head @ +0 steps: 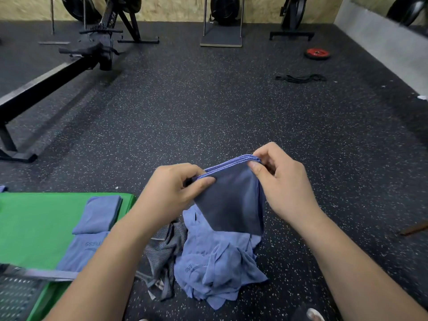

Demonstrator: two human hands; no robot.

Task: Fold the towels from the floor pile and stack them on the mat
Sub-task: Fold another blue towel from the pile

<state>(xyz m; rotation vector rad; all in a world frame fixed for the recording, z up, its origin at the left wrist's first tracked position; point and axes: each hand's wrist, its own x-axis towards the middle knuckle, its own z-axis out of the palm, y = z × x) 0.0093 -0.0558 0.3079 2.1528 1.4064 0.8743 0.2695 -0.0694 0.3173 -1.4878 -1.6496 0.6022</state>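
Blue-grey microfibre, the towel [231, 200] is hanging in several folded layers just above the floor pile [215, 269], near centre; the left hand [171, 188] is pinching its top left corner and the right hand [282, 181] its top right, fingers curled on the stacked edges; 2 folded towels [99, 214] are lying on the green mat [34, 228], near left; crumpled ones are waiting, so probably under half is done; a red weight plate [317, 53] is lying far right.
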